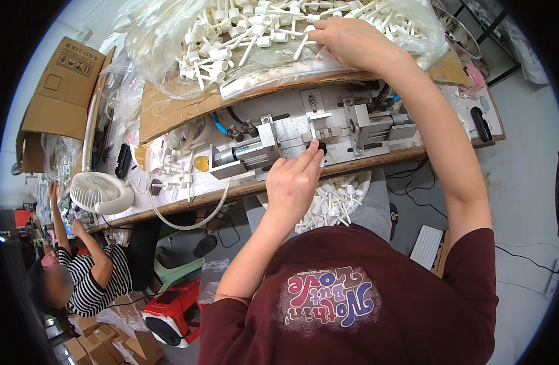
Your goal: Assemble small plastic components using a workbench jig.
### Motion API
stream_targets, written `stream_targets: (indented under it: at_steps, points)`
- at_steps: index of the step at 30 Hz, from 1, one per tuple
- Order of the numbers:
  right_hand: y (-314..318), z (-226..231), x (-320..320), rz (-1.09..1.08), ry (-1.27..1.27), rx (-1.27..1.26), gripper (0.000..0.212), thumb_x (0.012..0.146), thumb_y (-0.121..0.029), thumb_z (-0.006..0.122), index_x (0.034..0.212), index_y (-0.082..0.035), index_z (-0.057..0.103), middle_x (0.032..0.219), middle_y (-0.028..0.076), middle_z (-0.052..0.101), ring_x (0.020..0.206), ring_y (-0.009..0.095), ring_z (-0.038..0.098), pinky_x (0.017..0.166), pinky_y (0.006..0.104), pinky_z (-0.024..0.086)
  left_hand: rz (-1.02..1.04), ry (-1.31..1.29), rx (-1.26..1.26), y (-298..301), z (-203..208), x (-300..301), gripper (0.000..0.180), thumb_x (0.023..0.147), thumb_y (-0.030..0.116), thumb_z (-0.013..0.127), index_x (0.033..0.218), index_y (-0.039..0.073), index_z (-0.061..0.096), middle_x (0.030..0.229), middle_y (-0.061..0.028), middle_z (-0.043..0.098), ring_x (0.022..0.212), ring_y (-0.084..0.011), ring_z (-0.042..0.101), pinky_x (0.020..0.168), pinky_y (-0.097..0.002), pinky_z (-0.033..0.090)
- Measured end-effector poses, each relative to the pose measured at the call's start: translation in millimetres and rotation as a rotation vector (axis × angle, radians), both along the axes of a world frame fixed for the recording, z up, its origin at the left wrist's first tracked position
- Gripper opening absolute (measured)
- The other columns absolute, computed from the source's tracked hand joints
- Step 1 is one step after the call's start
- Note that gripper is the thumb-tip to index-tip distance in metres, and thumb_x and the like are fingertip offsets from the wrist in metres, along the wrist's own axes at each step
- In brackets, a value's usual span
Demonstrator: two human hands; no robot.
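Note:
My left hand (293,185) reaches up to the metal fixture (335,132) at the bench's front edge. Its index and middle fingers are stretched out, their tips at the lower end of a small white plastic piece (313,129) standing in the fixture; the thumb is hidden. Over the far pile, my right hand (351,44) is closed at the fingertips on a white plastic stem with a round cap (301,46). Around it lie many loose white capped stems (215,58) on clear plastic sheeting.
Metal cylinder clamps (246,152) flank the fixture, with blue and black hoses. A cardboard sheet (170,109) edges the pile. A bowl of white pieces (331,207) rests at my lap. A white fan (101,193) stands left; a co-worker in a striped shirt (97,283) sits beyond.

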State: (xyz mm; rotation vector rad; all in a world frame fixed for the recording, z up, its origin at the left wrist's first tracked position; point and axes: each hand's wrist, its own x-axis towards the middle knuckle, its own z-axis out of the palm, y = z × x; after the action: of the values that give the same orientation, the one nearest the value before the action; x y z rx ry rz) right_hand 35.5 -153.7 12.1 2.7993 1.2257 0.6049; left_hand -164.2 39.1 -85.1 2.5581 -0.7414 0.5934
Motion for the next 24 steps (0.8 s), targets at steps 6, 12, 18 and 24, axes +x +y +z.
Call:
stream_targets:
  at_steps: [6,12,18,24]
  points:
    - [-17.4,2.0,-3.6,-0.042,0.058,0.437,0.012,0.09,-0.013,0.066,0.099,-0.006,0.064,0.091,0.004,0.064,0.078,0.016,0.062,0.064,0.0309,0.048,0.0,0.012,-0.028,0.0,-1.4,0.6,0.028,0.076,0.013,0.078,0.103,0.008,0.073,0.115,-0.0024,0.071,0.064,-0.0181,0.064,0.058,-0.0289,0.047]
    - [-41.1,3.4,-12.6,-0.071,0.581,1.38,0.023,0.093,-0.021,0.069,0.105,-0.002,0.065,0.088,0.0,0.061,0.067,0.004,0.05,0.057,0.0216,0.037,-0.003,0.207,-0.308,0.5,19.5,4.0,0.031,0.078,0.011,0.08,0.107,0.006,0.071,0.115,-0.0063,0.071,0.073,-0.0158,0.067,0.068,-0.0272,0.053]
    - [-19.8,16.8,-87.0,0.119,1.271,1.7,0.012,0.092,-0.018,0.067,0.096,-0.007,0.066,0.078,-0.001,0.064,0.058,0.007,0.057,0.053,0.0212,0.045,-0.107,0.462,-0.995,-1.4,56.1,20.2,0.051,0.083,0.001,0.074,0.131,-0.002,0.057,0.13,-0.0161,0.06,0.105,-0.0234,0.066,0.082,-0.034,0.059]
    - [-5.6,-14.1,-132.3,0.016,1.55,1.67,0.016,0.095,-0.019,0.062,0.101,-0.004,0.059,0.087,0.003,0.065,0.053,0.002,0.044,0.051,0.0186,0.036,-0.406,0.808,-1.399,5.9,55.0,4.4,0.062,0.089,0.004,0.069,0.144,-0.007,0.04,0.138,-0.024,0.05,0.107,-0.0307,0.066,0.085,-0.04,0.061]
